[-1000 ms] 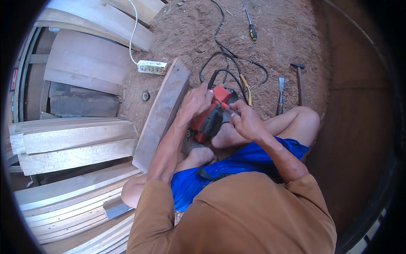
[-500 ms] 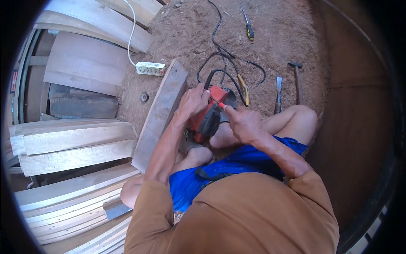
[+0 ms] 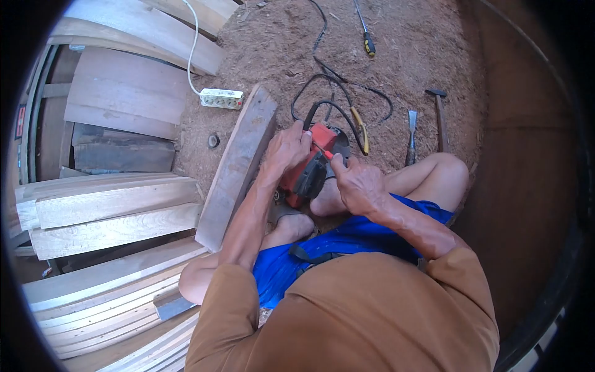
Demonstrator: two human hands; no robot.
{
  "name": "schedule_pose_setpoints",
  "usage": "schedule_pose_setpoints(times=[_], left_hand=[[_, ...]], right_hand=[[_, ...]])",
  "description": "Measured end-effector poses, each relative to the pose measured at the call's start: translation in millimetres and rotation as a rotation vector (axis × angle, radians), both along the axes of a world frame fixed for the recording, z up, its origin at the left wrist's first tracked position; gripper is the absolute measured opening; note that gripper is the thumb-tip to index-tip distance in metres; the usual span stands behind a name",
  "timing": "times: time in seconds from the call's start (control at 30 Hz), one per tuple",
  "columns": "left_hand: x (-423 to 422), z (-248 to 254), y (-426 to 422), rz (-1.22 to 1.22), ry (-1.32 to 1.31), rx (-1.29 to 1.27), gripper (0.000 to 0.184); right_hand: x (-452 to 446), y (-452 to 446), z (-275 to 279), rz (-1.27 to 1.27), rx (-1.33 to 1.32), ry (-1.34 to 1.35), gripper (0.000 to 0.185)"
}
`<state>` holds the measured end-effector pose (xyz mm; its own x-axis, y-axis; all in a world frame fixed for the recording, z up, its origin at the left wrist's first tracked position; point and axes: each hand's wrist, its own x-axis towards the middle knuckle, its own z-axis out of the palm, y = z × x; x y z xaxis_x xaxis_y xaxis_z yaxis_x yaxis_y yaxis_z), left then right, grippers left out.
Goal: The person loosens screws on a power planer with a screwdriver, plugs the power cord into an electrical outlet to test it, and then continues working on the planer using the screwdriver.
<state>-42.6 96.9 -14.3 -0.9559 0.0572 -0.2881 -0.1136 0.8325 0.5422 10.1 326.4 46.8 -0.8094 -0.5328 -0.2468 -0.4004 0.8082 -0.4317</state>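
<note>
The floor (image 3: 409, 68), strewn with shavings, forms the main work surface. Stacked boards (image 3: 114, 208) occupy the left side. A single thick plank (image 3: 237, 167) lies obliquely between these boards and the seated person's left forearm. The red power tool (image 3: 310, 178), with black fittings, is located between the feet, just right of the plank; a black cable (image 3: 312, 115) leaves its upper end and loops on the floor. A hammer (image 3: 441, 121) and a chisel (image 3: 411, 136) lie side by side beyond the right knee. The right hand (image 3: 359, 184) is closed, gripping a red-handled driver (image 3: 328, 154) whose thin shaft points at the power tool's upper part. The left hand (image 3: 288, 147) bears on that upper end with fingers curled; whether its fingertips pinch a part cannot be told. A white power strip (image 3: 221, 98) rests near the plank's far end. A small round object (image 3: 214, 141) lies left of the plank.
</note>
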Motion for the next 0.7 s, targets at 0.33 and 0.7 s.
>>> schedule_pose_setpoints(times=[0.33,0.7], left_hand=[[-0.8,6.0,-0.4,0.021,-0.05,0.02,0.037],[0.4,3.9,0.0,0.022,-0.009,0.019,0.037]], right_hand=[[-15.1,2.5,-27.2,-0.252,-0.409,-0.11,0.029],[-20.7,-4.6,-31.7,-0.399,-0.504,-0.532,0.026]])
